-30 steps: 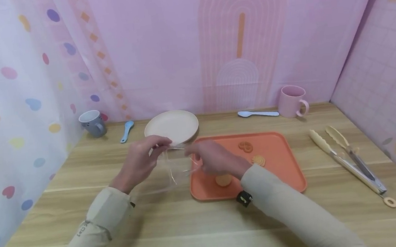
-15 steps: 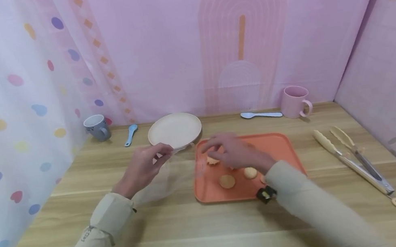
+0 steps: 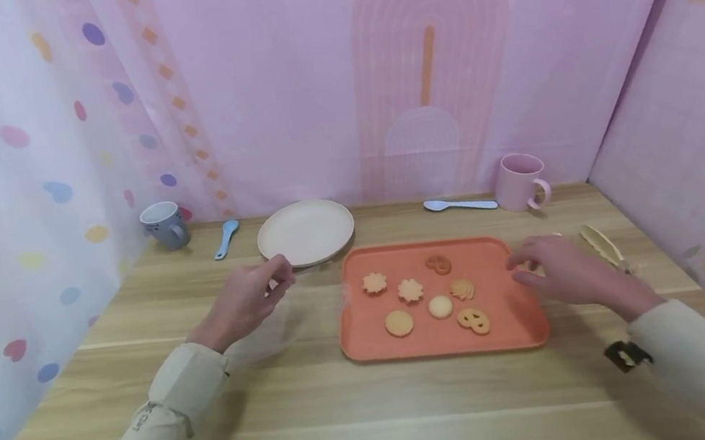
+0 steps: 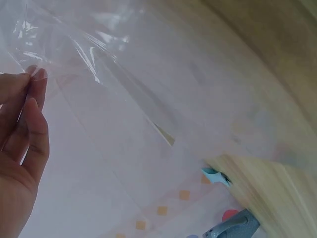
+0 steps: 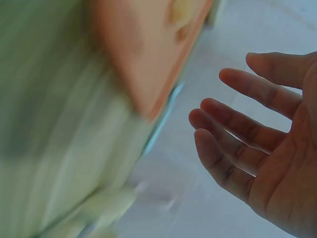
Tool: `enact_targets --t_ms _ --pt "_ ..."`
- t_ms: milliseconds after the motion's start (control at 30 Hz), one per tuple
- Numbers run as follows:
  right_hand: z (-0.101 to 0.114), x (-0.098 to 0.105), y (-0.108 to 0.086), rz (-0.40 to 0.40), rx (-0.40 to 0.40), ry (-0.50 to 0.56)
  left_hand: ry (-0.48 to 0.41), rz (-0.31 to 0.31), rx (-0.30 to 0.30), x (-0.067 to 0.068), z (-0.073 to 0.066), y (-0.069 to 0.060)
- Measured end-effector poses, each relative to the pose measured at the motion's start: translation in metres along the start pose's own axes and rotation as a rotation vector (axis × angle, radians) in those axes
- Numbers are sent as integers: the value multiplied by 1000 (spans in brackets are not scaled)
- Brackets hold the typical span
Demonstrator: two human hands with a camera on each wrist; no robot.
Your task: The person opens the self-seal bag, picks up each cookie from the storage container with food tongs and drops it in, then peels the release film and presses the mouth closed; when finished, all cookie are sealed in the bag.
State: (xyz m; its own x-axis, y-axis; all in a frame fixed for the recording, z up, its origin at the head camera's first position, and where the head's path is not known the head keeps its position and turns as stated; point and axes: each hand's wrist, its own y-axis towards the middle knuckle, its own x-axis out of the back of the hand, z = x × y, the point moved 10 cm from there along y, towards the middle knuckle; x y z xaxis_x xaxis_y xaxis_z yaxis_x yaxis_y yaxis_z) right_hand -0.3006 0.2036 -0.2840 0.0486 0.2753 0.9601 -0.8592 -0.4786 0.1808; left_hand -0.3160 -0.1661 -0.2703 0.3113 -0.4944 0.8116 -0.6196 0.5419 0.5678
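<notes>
My left hand (image 3: 245, 299) pinches the edge of a clear plastic bag (image 3: 267, 331) over the table, left of the orange tray (image 3: 367, 352). In the left wrist view the transparent bag (image 4: 99, 54) spreads out from the thumb and fingertips. Above the tray's right edge is my right hand (image 3: 567, 269), its fingers apart and holding nothing; the right wrist view shows the same hand (image 5: 262, 134) empty. Several cookies lie on the tray, among them a round one (image 3: 399, 323), a pretzel-shaped one (image 3: 473, 321) and a flower-shaped one (image 3: 374, 283).
Behind the bag stands a cream plate (image 3: 306, 231). A grey cup (image 3: 166, 227) and a light blue spoon (image 3: 227, 239) are at the back left. At the back right are a pale spoon (image 3: 460, 205) and a pink mug (image 3: 519, 183). Tongs (image 3: 602, 245) lie partly behind my right hand.
My right hand has let go of the bag and moved right across the tray, uncovering the cookies. My left hand still pinches the bag in nearly the same place.
</notes>
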Motion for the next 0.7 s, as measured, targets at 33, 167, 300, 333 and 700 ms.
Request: enact_targets --t_ms 33,167,300,333,700 --pt "-9 1 -7 1 -13 -14 -2 8 -12 -1 -1 0" --pt "-41 0 -32 14 -42 -40 -25 35 -44 -3 -2 1" --pt "-70 3 -53 22 -103 -36 -76 73 -9 -6 4 1" --pt "-78 5 -58 19 -121 -39 -94 85 7 -7 5 1" --pt "-143 25 -96 65 -371 -176 -180 23 54 -1 13 4"
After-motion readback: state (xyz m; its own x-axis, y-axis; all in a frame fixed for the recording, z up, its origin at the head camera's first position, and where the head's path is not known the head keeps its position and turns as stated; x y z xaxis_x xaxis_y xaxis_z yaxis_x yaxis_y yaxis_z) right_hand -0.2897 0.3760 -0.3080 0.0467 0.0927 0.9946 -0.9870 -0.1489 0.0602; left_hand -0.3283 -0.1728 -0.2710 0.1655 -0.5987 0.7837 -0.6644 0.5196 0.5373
